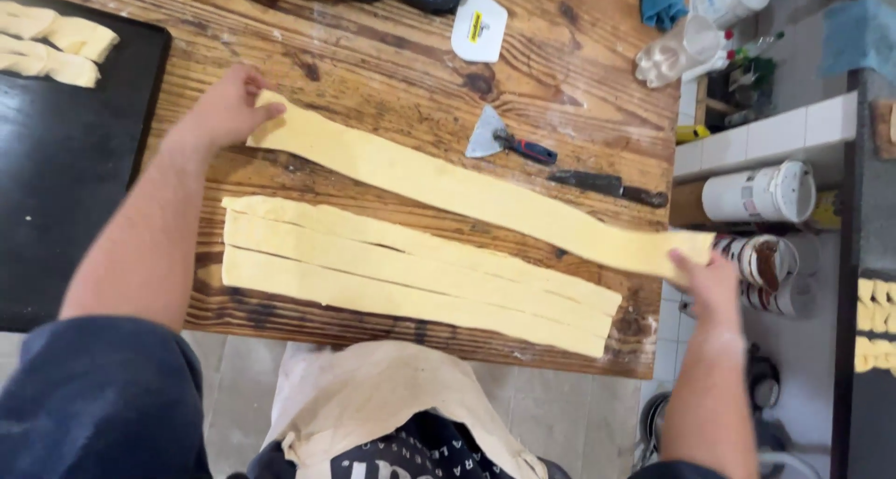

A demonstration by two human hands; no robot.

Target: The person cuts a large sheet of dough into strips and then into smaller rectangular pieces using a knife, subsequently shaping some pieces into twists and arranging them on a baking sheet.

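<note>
Nearest the person, three long pale-yellow dough strips (411,278) lie side by side, touching, on the worn wooden table (392,59), just on the near side of both hands. The right hand (707,283) closes thumb and fingers on one end of a fourth long pale-yellow dough strip (467,194) at the table's right edge. The left hand (224,110) pinches the opposite end, fingers curled over it. The held strip spans diagonally between the two grips, angled away from the three flat strips. Beyond the span, between the hands, lie a metal scraper with a red-and-black handle (509,141) and a dark-handled knife (607,186). Farther still sits a white plastic scraper (479,26). Left of the left grip is a black baking tray (65,162) holding shaped dough pieces (56,42).
</note>
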